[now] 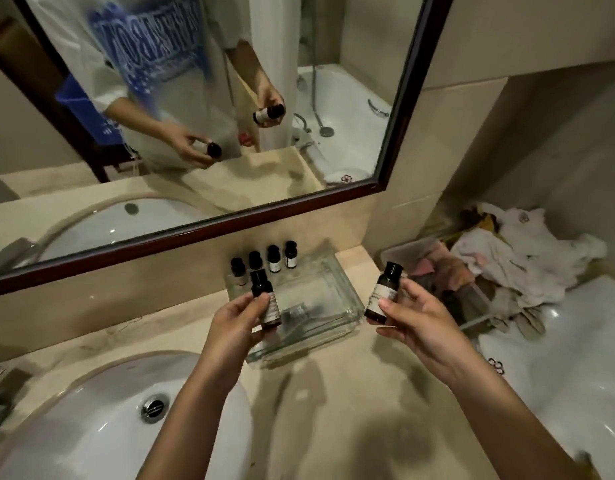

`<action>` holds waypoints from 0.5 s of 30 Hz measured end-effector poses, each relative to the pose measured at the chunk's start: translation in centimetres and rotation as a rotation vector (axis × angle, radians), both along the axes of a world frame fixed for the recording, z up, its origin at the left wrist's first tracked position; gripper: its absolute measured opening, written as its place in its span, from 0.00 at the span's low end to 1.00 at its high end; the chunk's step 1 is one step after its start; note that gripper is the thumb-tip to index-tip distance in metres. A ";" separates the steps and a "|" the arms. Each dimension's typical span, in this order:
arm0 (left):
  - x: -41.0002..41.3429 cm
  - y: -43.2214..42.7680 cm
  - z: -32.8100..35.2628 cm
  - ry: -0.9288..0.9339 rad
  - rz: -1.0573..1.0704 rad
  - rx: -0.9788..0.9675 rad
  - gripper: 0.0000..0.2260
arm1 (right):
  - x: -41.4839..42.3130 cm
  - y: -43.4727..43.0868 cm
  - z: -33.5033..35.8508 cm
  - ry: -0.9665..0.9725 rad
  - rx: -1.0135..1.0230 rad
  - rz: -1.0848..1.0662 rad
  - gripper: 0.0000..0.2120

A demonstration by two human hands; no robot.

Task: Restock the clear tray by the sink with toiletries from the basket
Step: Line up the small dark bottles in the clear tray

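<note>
Clear tray (355, 308) sits on the beige stone counter (333, 417), directly beyond the left hand (235, 327) and left of the right hand (417, 323). Four dark-capped bottles (274, 259) stand in a row at its far left edge. The left hand pinches a dark bottle (264, 301) above the tray's near left corner. The right hand grips a second dark bottle (384, 292) just off the tray's right side. White sink (91, 427) lies below the left hand, with a dark-framed mirror (396, 116) beyond. Bottle labels are illegible.
</note>
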State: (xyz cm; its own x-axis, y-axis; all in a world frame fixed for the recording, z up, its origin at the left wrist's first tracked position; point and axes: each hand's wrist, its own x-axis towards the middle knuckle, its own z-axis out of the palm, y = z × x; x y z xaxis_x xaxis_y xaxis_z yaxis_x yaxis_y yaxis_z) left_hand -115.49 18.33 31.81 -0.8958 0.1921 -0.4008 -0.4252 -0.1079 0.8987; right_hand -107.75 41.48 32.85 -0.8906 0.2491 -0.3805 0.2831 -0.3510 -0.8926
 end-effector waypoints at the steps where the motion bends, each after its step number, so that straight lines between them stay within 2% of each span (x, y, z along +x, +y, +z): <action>1: -0.4 0.5 -0.5 0.003 -0.017 -0.016 0.06 | -0.4 0.5 -0.4 -0.001 0.009 0.001 0.19; 6: -2.2 2.8 -2.3 -0.017 -0.011 -0.106 0.06 | -3.5 2.4 -3.1 -0.021 -0.024 0.056 0.17; 10: -3.7 4.2 -3.3 0.001 0.046 -0.166 0.05 | -6.5 3.4 -5.3 -0.030 -0.141 0.086 0.18; 13: -4.6 5.6 -4.1 -0.088 0.157 -0.062 0.06 | -8.4 4.5 -6.7 -0.054 -0.216 0.087 0.24; 15: -4.9 6.3 -4.7 -0.163 0.182 0.031 0.08 | -9.2 5.1 -7.5 -0.060 -0.274 0.074 0.20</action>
